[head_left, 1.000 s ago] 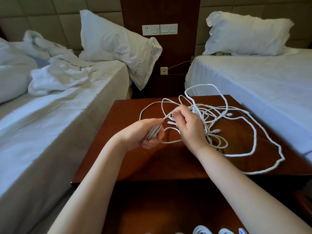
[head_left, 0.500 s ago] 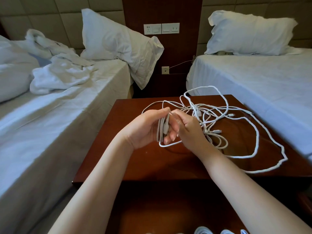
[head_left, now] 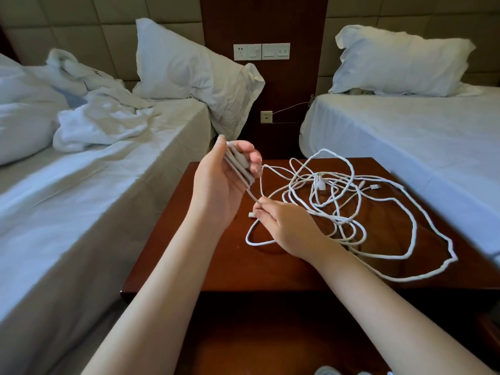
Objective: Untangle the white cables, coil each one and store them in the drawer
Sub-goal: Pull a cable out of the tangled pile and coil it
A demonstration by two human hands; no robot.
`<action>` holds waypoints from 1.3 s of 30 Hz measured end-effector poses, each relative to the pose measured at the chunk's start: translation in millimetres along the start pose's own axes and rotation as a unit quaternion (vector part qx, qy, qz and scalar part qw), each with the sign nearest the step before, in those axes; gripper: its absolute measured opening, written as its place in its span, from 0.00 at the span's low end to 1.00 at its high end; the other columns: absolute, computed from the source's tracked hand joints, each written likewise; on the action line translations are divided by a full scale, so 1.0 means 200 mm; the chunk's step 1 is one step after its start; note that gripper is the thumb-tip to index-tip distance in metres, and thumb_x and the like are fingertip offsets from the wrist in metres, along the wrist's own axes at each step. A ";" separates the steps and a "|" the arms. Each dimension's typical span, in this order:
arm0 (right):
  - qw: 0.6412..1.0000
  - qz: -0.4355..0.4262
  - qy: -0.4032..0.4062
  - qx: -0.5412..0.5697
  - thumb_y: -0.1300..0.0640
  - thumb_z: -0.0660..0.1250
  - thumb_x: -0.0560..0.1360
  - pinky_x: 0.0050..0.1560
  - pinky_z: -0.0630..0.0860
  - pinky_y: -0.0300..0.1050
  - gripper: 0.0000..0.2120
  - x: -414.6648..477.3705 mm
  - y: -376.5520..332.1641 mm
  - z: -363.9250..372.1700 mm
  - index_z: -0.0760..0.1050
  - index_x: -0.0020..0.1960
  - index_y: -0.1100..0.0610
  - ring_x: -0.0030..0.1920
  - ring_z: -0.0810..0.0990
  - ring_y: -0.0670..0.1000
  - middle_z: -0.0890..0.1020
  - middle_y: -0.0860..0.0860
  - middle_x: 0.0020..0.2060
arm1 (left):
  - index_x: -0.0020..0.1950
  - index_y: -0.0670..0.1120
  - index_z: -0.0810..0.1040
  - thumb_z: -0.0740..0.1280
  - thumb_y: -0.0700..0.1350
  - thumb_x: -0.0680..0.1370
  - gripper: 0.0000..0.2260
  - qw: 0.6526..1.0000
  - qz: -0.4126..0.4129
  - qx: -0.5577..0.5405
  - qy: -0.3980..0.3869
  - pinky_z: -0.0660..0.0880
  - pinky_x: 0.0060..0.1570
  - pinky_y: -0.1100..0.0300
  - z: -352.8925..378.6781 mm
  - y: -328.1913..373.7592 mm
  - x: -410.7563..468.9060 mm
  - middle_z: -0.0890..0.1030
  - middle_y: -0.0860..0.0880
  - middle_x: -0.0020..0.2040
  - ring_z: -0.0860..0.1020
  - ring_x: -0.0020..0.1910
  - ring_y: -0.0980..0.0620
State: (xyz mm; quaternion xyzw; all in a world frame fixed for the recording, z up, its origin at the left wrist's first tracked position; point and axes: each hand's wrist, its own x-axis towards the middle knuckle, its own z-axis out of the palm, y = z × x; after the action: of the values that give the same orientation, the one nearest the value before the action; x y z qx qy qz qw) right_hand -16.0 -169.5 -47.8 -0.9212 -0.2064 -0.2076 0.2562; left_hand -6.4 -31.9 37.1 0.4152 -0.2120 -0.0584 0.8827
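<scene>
White cables (head_left: 338, 204): loose tangle on dark wood table (head_left: 205, 269), outer loop near its right edge.
Left hand (head_left: 224, 185): raised, fingers (head_left: 253, 158) curled round a wound coil (head_left: 239, 165).
Right hand (head_left: 284, 226): pinching a strand (head_left: 253, 197) leading from the coil.
Surroundings: rumpled left bed (head_left: 81, 212) and made right bed (head_left: 405, 136) close beside the table; switch panel (head_left: 261, 51) on the wall behind.

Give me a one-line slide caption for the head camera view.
Left hand holds a partly wound cable coil while the right hand pinches its strand beside the tangle on the wooden nightstand.
</scene>
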 end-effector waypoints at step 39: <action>0.964 -0.054 0.078 0.247 0.56 0.54 0.83 0.39 0.70 0.35 0.14 0.05 -0.15 -0.26 0.77 0.48 0.58 0.38 0.76 0.47 0.79 0.51 0.36 | 0.30 0.44 0.72 0.52 0.50 0.80 0.21 0.927 -0.214 0.143 -0.272 0.59 0.21 0.69 -0.10 0.11 -0.04 0.67 0.50 0.21 0.61 0.19 0.59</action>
State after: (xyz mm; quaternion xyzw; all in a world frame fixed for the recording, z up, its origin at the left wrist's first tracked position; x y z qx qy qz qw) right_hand -37.2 -171.5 9.1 -0.7978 -0.2798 -0.2354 0.4793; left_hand -7.1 -0.4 39.5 0.5408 -0.3562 -0.3254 0.6890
